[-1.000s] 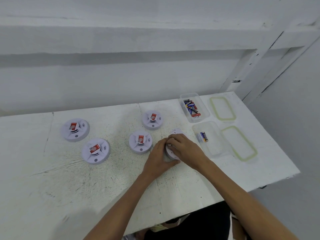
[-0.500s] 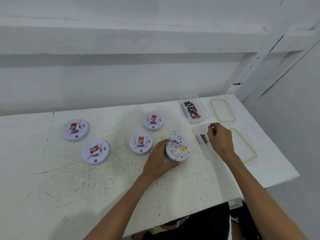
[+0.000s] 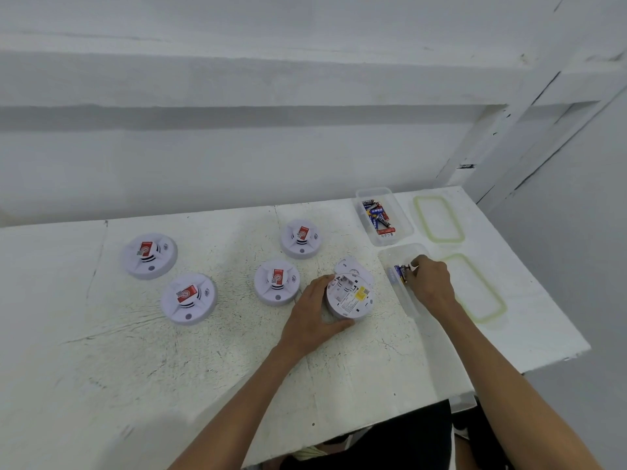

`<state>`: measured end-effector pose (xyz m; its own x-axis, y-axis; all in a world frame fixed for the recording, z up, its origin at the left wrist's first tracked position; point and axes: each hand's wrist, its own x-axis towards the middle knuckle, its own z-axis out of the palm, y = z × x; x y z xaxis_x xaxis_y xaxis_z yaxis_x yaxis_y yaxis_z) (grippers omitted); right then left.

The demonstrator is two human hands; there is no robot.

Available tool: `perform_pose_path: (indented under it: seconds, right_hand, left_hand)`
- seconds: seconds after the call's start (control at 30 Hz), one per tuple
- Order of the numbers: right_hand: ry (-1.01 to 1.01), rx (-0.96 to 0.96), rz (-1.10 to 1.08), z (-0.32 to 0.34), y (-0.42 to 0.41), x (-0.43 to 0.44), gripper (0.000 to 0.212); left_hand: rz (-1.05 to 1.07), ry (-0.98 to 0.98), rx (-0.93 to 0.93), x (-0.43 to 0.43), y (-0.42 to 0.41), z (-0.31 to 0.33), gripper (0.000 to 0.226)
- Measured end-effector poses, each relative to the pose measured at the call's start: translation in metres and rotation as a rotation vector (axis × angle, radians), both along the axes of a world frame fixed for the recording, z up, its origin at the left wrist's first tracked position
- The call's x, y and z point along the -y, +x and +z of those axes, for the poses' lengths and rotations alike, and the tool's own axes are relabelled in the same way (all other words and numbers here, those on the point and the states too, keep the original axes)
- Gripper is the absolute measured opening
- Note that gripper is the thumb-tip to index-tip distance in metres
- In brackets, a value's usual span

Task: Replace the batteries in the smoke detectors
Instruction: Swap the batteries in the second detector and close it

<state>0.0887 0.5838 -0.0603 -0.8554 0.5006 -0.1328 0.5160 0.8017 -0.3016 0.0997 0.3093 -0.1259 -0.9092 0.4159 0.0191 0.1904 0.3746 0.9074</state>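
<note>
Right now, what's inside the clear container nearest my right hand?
Blue batteries lie at the far end of the container, and your right hand reaches in at them. The hand covers part of the inside, so anything beneath it is hidden.

Labels too blurred, no legible txt.

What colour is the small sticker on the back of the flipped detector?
Yellow sticker on the flipped detector; head view shows it best.
</note>
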Motion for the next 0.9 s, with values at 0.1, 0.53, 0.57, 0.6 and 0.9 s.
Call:
perform_pose_path:
  seconds: [0.1, 0.53, 0.57, 0.6, 0.9]
  right_hand:
    - [0.011, -0.028, 0.018, 0.002, -0.001, 0.0, 0.026]
    - [0.043, -0.369, 0.21, 0.029, -0.058, 0.023, 0.02]
    - [0.043, -0.342, 0.209, 0.026, -0.065, 0.024, 0.022]
    - [0.034, -0.317, 0.209, 0.023, -0.071, 0.024, 0.023]
    - [0.005, -0.094, 0.201, 0.018, -0.118, 0.021, 0.035]
  left_hand:
    - [0.0, -0.003, -0.009, 0.0, 0.0, 0.001, 0.095]
    - [0.028, 0.016, 0.027, -0.001, 0.001, -0.001, 0.094]
    - [0.032, 0.023, 0.035, -0.001, 0.001, 0.0, 0.094]
    - [0.037, 0.027, 0.042, -0.002, 0.001, 0.0, 0.094]
    - [0.065, 0.026, 0.077, -0.003, 0.0, -0.007, 0.098]
